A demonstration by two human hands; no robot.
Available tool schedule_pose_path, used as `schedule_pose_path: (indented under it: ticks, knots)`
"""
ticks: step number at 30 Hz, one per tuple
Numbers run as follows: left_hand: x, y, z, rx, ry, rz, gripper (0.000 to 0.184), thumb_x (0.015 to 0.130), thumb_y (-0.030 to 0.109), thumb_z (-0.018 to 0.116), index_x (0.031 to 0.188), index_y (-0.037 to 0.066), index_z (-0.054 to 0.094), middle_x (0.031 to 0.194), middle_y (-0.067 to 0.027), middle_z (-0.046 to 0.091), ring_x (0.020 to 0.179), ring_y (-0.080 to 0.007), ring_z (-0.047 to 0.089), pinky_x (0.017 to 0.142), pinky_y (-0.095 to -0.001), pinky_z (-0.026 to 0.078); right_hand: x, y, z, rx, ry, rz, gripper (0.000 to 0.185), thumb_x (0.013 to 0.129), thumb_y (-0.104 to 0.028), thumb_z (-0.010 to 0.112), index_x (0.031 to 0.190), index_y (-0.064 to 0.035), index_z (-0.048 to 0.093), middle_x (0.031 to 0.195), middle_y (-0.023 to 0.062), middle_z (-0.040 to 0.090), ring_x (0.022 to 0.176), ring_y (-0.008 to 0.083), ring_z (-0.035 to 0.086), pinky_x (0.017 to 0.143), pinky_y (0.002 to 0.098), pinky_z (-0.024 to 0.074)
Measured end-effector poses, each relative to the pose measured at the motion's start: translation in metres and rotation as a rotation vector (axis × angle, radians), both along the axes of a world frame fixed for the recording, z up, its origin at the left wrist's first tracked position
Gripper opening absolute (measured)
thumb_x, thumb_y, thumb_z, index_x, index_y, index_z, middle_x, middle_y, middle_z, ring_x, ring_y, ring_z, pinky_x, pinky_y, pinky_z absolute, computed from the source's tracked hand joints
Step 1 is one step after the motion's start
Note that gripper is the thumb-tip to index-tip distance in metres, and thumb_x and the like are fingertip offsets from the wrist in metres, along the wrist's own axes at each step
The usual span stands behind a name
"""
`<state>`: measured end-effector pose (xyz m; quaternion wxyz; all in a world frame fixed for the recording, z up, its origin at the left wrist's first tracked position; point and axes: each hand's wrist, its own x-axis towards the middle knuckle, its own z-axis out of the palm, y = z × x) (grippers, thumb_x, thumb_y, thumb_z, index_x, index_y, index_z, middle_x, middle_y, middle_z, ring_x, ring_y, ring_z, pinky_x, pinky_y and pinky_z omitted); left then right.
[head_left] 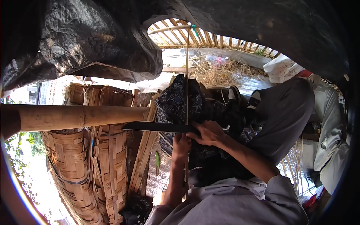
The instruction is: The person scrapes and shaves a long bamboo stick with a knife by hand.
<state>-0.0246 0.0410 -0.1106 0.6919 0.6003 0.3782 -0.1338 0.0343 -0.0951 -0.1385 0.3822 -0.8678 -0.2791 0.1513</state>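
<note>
A long dark knife (157,126) lies level across the middle, its blade pointing left. My right hand (207,133) is closed at the knife's handle end, thumb and fingers bent close to a thin bamboo strip (187,71). The strip runs upright from the slatted frame, crosses the blade and continues down toward my lap. Just under the blade, my left hand (181,145) is closed around the strip. Dark patterned cloth (170,103) covers the leg behind the blade. Where the knife and strip meet, the fingers partly hide the contact.
A thick bamboo pole (78,116) juts in from the left, above tall woven bamboo baskets (71,161). Black plastic sheeting (101,37) hangs overhead. Dry shavings (221,73) lie ahead. At right is another person's light-trousered leg (330,131).
</note>
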Motion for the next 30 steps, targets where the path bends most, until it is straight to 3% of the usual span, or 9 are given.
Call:
schedule_pose_path:
  ticks: [8,12,19,22,25,27,30]
  knots:
    - [-0.004,-0.002,-0.002,-0.05,-0.039,0.021,0.027,0.094,0.02,0.04,0.07,0.01,0.048,0.055,0.0066,0.037,0.044,-0.0011,0.031,0.037,-0.0187,0.022,-0.001,-0.002,-0.008,0.005,0.006,0.042,0.053,0.082,-0.058,0.048,0.088,-0.0073,0.063,0.053,0.0174,0.057,0.052,0.0346,0.061,0.049,0.0425,0.0508]
    - [-0.01,0.0,-0.003,-0.136,-0.156,-0.003,0.026,0.094,0.019,0.042,0.071,0.009,0.048,0.057,0.0056,0.039,0.045,-0.0017,0.034,0.039,-0.019,0.024,-0.002,-0.003,-0.009,0.04,0.019,0.037,0.052,0.081,-0.058,0.049,0.087,-0.008,0.063,0.055,0.0163,0.058,0.054,0.0349,0.062,0.05,0.0423,0.051]
    - [-0.025,0.003,-0.007,-0.05,-0.096,-0.081,0.025,0.094,0.019,0.041,0.074,0.007,0.051,0.06,0.004,0.042,0.048,-0.0025,0.036,0.041,-0.0195,0.027,-0.005,-0.004,-0.003,0.058,-0.005,0.047,0.048,0.079,-0.055,0.054,0.082,-0.0075,0.063,0.056,0.0158,0.058,0.055,0.0356,0.061,0.051,0.0423,0.0509]
    - [-0.024,0.002,-0.012,0.009,-0.062,-0.069,0.022,0.092,0.015,0.041,0.075,0.007,0.052,0.061,0.0039,0.044,0.051,-0.0026,0.038,0.043,-0.0191,0.028,-0.008,0.0,-0.01,0.059,-0.014,0.028,0.05,0.078,-0.057,0.055,0.08,-0.0076,0.063,0.054,0.0155,0.058,0.053,0.035,0.061,0.05,0.0417,0.0508]
    - [-0.025,-0.004,-0.025,0.133,-0.173,-0.063,0.019,0.089,0.01,0.041,0.076,0.005,0.053,0.061,0.0023,0.045,0.053,-0.0059,0.041,0.045,-0.0223,0.031,-0.008,0.001,-0.007,-0.028,-0.024,0.042,0.053,0.076,-0.06,0.055,0.078,-0.0072,0.064,0.052,0.0151,0.057,0.052,0.0347,0.06,0.05,0.0412,0.0505]
    - [-0.031,-0.001,-0.045,0.356,-0.384,-0.113,0.018,0.087,0.005,0.039,0.079,0.001,0.054,0.062,-0.0016,0.049,0.055,-0.0097,0.045,0.049,-0.0261,0.036,-0.008,0.003,-0.011,-0.006,-0.032,0.034,0.054,0.075,-0.06,0.056,0.077,-0.0072,0.064,0.052,0.0149,0.057,0.052,0.0346,0.06,0.05,0.041,0.0503]
    - [-0.029,0.001,-0.031,0.481,-0.286,-0.262,0.019,0.088,0.007,0.04,0.083,-0.002,0.056,0.063,-0.0055,0.052,0.058,-0.0132,0.05,0.054,-0.0296,0.04,-0.01,0.005,-0.016,0.012,-0.047,0.019,0.055,0.074,-0.062,0.056,0.077,-0.0074,0.065,0.051,0.0146,0.057,0.052,0.0343,0.06,0.049,0.0406,0.05]
